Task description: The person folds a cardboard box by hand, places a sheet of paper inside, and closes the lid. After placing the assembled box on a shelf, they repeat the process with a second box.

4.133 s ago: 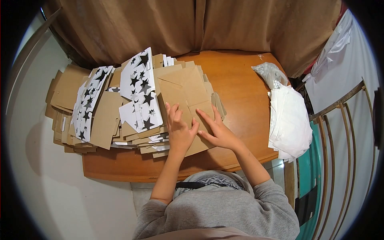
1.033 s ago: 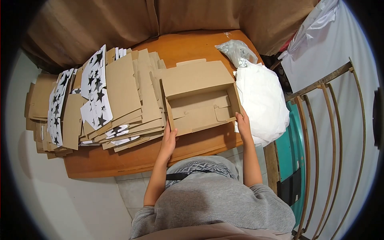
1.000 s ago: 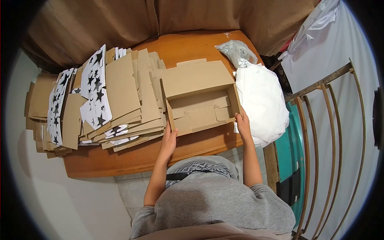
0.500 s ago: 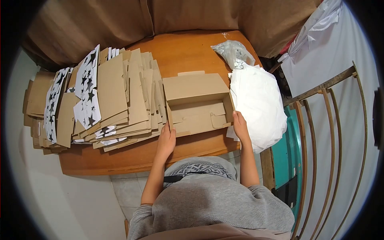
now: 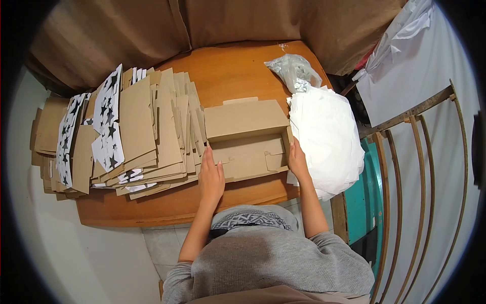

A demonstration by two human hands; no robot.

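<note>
Box (image 5: 248,152) stands open between left grip (image 5: 211,175) and right grip (image 5: 298,161), touching both.

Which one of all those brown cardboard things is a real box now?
The open box between the left hand and right hand. It has raised walls and a hollow inside; the cardboard pieces piled left of it are flat.
</note>
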